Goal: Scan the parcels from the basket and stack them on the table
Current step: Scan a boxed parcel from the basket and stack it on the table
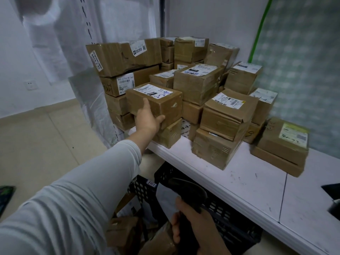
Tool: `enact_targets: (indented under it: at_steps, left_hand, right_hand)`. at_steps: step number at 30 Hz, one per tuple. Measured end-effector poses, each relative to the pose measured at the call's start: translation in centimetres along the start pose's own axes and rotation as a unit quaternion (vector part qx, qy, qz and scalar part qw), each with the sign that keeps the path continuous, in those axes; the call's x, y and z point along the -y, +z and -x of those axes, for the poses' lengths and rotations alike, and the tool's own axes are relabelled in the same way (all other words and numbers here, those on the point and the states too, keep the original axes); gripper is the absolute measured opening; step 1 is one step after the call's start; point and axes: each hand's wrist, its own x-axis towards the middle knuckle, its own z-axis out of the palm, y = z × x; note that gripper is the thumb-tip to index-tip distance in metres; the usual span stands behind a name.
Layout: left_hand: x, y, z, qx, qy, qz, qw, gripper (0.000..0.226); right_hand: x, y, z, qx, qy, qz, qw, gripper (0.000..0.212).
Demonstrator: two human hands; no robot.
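The left hand point(148, 120) gripped a parcel point(156, 102) by its near corner, apparently seating it atop the stack point(169, 134) on the table point(248, 173); the right hand point(195, 227) clutched the scanner point(191, 192) above the basket point(230, 223), ready for another.
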Motion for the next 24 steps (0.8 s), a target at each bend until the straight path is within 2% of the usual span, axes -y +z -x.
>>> enact_targets:
  at_steps: [5,18,24]
  left_hand:
    - [0.8,0.0,-0.1,0.007,0.001,-0.011,1.000,0.078]
    - [2.7,-1.5,1.4,0.023,-0.002,0.025,0.999,0.087]
    - [8.0,-2.6,4.2,0.040,-0.051,0.013,0.998,0.068]
  right_hand:
    - [-0.3,0.2,-0.6,0.001,-0.004,-0.007,1.000,0.043]
    - [-0.9,0.8,-1.1,0.002,0.010,-0.024,1.000,0.042]
    - [-2.3,1.1,-1.8,-0.001,0.030,-0.009,1.000,0.032]
